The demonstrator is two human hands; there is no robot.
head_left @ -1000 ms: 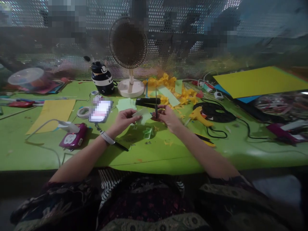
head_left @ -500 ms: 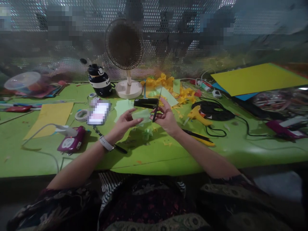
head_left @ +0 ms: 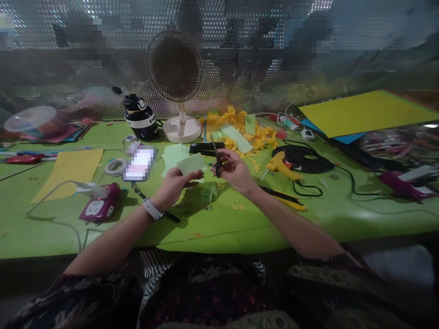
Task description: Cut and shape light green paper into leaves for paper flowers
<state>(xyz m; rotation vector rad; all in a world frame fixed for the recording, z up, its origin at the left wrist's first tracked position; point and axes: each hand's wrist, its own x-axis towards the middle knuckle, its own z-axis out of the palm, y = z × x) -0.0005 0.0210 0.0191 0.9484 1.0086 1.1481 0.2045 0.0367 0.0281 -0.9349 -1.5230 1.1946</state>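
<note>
Between the thumb and fingers of my left hand point(head_left: 174, 186) is a pale green paper piece point(head_left: 192, 164), its face turned up. My right hand point(head_left: 236, 172) grips a pair of dark scissors point(head_left: 218, 164), the blades pointing up and away from me. The scissors are just right of the paper, not touching it. Behind my left hand lie more pale green sheets point(head_left: 171, 154), and a black stapler point(head_left: 206, 149) lies behind both hands. Small green scraps point(head_left: 208, 193) rest on the green table point(head_left: 212, 228) below.
Yellow paper flowers point(head_left: 231, 119) are heaped at the back, right of a fan point(head_left: 181, 129). A phone point(head_left: 140, 163), tape roll point(head_left: 115, 167) and purple socket block point(head_left: 100, 203) lie left. On the right are a yellow glue gun point(head_left: 283, 166) and a yellow-black cutter point(head_left: 283, 198).
The green paper in my left hand is now raised and flatter to view. My right hand has turned the scissors, with the blades now tilting left.
</note>
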